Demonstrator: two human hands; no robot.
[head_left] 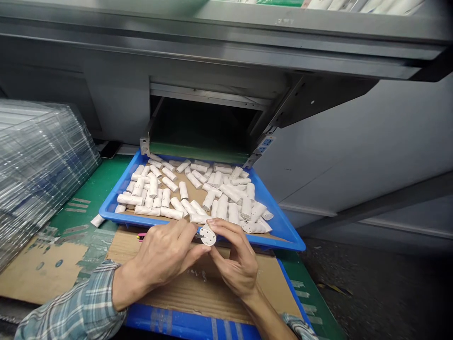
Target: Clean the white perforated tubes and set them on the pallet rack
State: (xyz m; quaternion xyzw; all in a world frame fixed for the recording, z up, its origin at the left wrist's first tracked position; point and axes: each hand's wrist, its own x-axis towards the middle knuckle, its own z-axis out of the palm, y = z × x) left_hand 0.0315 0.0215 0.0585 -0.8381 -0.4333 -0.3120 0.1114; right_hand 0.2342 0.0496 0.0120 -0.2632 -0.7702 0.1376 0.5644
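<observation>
My right hand point(235, 255) pinches a white cylindrical piece point(208, 234) between thumb and fingers, its round end face with small holes turned towards me. My left hand point(161, 252) is closed around a slim tool point(140, 236). The tool's pink and yellow end sticks out to the left, and its dark tip touches or nearly touches the round face. Its exact kind is hidden by my fingers. Just beyond both hands, many similar white cylinders point(222, 208) lie loosely in a blue tray point(288, 233).
Under my hands lies a cardboard sheet point(198, 302) over a blue edge. A stack of clear plastic trays point(38, 165) stands left, near a dark phone point(111, 149). Behind the tray opens a chute with a green belt point(198, 151). A metal ledge point(212, 47) crosses overhead.
</observation>
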